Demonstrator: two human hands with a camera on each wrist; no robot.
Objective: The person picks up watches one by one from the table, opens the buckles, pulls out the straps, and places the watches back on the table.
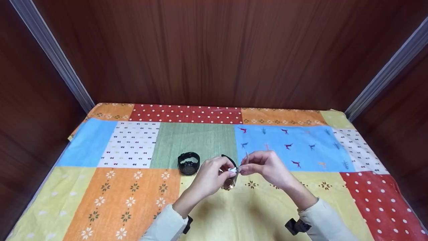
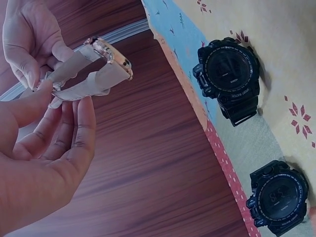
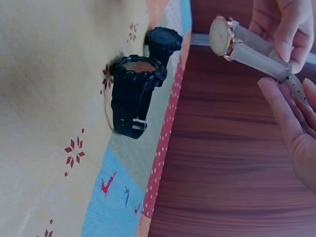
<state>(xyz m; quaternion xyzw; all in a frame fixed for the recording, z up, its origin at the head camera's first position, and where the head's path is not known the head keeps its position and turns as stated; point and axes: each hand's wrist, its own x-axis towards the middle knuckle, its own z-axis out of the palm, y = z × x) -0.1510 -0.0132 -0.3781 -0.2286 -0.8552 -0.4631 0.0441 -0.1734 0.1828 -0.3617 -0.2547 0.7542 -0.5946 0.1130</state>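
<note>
A wristwatch with a rose-gold case (image 1: 229, 184) and a pale strap (image 3: 256, 57) is held in the air between both hands. Its strap forms a loop, the two ends meeting at the buckle. My left hand (image 1: 210, 175) pinches the strap beside the buckle, its thumb on top in the left wrist view. My right hand (image 1: 269, 167) holds the free strap end, which pokes out past its fingers (image 3: 279, 106). One black sport watch (image 2: 229, 74) stands just behind the hands, mostly hidden in the head view. Another black sport watch (image 1: 189, 164) stands to the left.
A patchwork-print cloth (image 1: 130, 197) covers the table. Dark wood-grain panels (image 1: 214, 53) rise behind and at both sides, with metal strips (image 1: 53, 53) at the corners. Dark bands with small devices (image 1: 297, 226) sit at both wrists.
</note>
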